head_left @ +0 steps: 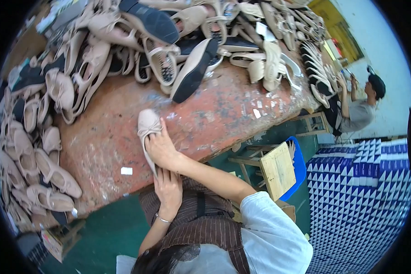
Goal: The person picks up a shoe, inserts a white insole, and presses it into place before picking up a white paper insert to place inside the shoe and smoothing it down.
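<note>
A beige ballet flat (149,122) with a small bow stands near the front edge of the worktable, its toe pointing away from me. My right hand (161,147) grips it, the fingers reaching into the shoe's opening and partly hidden there. At the heel, my left hand (168,188), with a bracelet on the wrist, holds the back of the shoe between bent fingers. My left fingertips are partly covered by the right hand and forearm.
Beige shoes (59,180) heap along the table's left side and back, some with dark soles up. A white paper slip (126,171) lies on the worn red tabletop (109,146). At right are a wooden board (278,171) on a blue tub, stacked boxes (360,196) and a seated co-worker (358,112).
</note>
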`<control>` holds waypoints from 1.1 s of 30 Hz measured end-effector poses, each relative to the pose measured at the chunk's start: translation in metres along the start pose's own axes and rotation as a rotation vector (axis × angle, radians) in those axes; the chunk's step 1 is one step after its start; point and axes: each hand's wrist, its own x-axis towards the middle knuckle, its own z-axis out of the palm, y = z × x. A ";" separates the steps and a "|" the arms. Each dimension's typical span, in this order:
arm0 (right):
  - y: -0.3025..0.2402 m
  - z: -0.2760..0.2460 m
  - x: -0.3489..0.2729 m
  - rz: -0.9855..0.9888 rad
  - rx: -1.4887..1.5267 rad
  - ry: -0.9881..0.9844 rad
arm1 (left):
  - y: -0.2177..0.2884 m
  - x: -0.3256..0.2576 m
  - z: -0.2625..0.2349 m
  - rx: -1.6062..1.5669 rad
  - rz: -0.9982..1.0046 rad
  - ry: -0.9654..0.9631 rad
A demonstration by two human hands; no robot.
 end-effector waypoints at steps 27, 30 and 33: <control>0.443 -0.139 -0.082 1.151 0.358 0.639 | -0.005 0.237 -0.154 -0.711 -0.038 0.109; 0.398 -0.159 -0.072 0.873 0.796 0.806 | 0.034 0.319 -0.069 -0.387 0.162 0.098; 0.332 -0.197 -0.091 0.651 1.230 1.040 | 0.078 0.366 -0.038 -0.264 -0.011 0.011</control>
